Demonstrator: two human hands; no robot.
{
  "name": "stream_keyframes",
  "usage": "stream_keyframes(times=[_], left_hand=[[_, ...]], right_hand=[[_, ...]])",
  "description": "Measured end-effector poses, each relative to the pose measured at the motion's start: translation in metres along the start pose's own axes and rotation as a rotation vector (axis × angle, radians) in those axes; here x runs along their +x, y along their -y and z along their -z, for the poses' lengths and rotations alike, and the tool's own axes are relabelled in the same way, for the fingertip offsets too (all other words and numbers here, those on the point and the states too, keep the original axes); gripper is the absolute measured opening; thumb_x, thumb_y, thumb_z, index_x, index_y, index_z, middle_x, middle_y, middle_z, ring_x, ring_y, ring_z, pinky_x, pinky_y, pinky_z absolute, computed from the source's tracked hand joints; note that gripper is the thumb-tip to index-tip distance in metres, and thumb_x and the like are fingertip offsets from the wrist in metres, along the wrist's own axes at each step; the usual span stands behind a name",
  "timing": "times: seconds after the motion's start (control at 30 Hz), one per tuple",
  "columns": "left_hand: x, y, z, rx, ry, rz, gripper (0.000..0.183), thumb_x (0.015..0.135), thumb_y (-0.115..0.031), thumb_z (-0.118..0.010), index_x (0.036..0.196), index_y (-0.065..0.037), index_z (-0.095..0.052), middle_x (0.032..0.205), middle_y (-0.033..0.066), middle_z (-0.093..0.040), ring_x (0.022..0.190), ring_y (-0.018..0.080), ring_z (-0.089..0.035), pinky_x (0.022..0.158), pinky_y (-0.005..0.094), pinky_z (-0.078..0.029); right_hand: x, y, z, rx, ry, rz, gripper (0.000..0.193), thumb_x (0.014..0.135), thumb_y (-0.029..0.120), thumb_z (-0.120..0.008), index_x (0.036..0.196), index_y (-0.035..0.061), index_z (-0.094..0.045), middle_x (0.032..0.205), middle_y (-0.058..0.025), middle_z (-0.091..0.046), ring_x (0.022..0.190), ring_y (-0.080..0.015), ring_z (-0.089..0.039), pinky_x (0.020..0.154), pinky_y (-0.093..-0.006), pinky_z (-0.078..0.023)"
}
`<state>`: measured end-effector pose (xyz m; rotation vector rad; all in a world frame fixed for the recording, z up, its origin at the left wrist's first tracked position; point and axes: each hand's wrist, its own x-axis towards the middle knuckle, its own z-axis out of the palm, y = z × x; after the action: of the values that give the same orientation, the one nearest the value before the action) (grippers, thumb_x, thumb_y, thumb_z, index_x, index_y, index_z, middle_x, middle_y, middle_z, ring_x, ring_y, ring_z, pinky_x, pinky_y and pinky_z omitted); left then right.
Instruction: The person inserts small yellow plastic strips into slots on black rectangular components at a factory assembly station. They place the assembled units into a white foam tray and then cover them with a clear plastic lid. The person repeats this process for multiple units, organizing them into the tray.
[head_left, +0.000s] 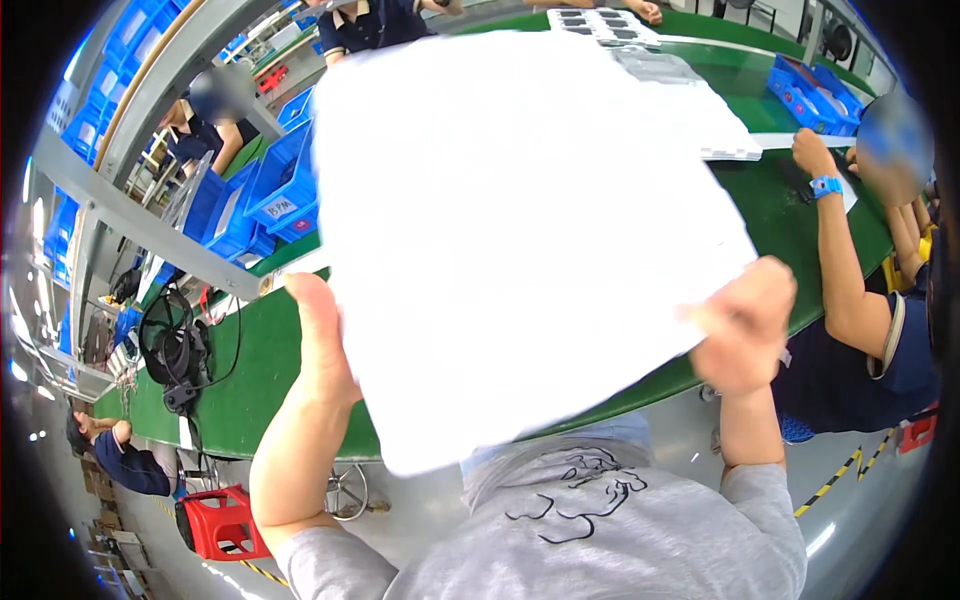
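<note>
A large white rectangular panel (520,240) with rounded corners is held up in front of me, tilted, and it hides much of the table. It is too washed out to tell whether it is a sheet, a board or a tray. On its left edge my left hand (325,345) grips it, thumb pointing up and fingers hidden behind. My right hand (745,325), a little blurred, is closed on the lower right edge. Beyond the panel, a white stack (735,135) and a clear plastic tray (655,67) lie on the green table (270,370).
Blue bins (285,180) stand at the left by a grey metal frame (150,225). A black headband device with cables (175,345) lies near the left edge. At right a co-worker's arm (840,240) rests by another blue bin (815,95). A red stool (225,522) stands below left.
</note>
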<state>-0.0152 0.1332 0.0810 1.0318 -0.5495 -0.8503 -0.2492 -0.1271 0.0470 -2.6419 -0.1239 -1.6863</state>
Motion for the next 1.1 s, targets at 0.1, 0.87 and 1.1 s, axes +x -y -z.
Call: stream_keyframes(times=[0.1,0.87,1.1], left_hand=[[-0.014,-0.003,0.008,0.361,-0.275,-0.123,0.077,0.081,-0.038,-0.065,0.138,0.004,-0.035,0.125,0.0164,-0.053,0.112,0.0231,-0.055,0.094,0.0374,-0.046],[-0.127,-0.006,0.215,0.842,-0.651,0.152,0.062,0.08,-0.003,-0.061,0.139,0.001,-0.039,0.121,0.0124,-0.057,0.103,0.0187,-0.057,0.085,0.0306,-0.048],[-0.025,-0.002,0.061,1.527,-0.26,-0.301,0.061,0.07,0.007,-0.064,0.129,-0.005,-0.051,0.123,0.0092,-0.058,0.108,0.0231,-0.054,0.09,0.0331,-0.042]], right_hand=[[-0.004,0.015,-0.017,0.076,0.036,0.152,0.03,0.065,0.017,-0.071,0.094,0.0222,-0.073,0.087,0.004,-0.05,0.078,-0.0142,-0.047,0.081,-0.0353,-0.039],[0.025,-0.085,-0.11,0.602,0.948,-0.387,0.025,0.084,0.017,-0.067,0.105,0.004,-0.063,0.088,-0.0067,-0.062,0.075,-0.0182,-0.06,0.07,-0.0306,-0.048],[0.041,-0.062,-0.17,0.721,0.856,-0.315,0.013,0.086,0.015,-0.063,0.092,0.0043,-0.067,0.082,-0.0079,-0.067,0.074,-0.0203,-0.065,0.069,-0.0316,-0.05]])
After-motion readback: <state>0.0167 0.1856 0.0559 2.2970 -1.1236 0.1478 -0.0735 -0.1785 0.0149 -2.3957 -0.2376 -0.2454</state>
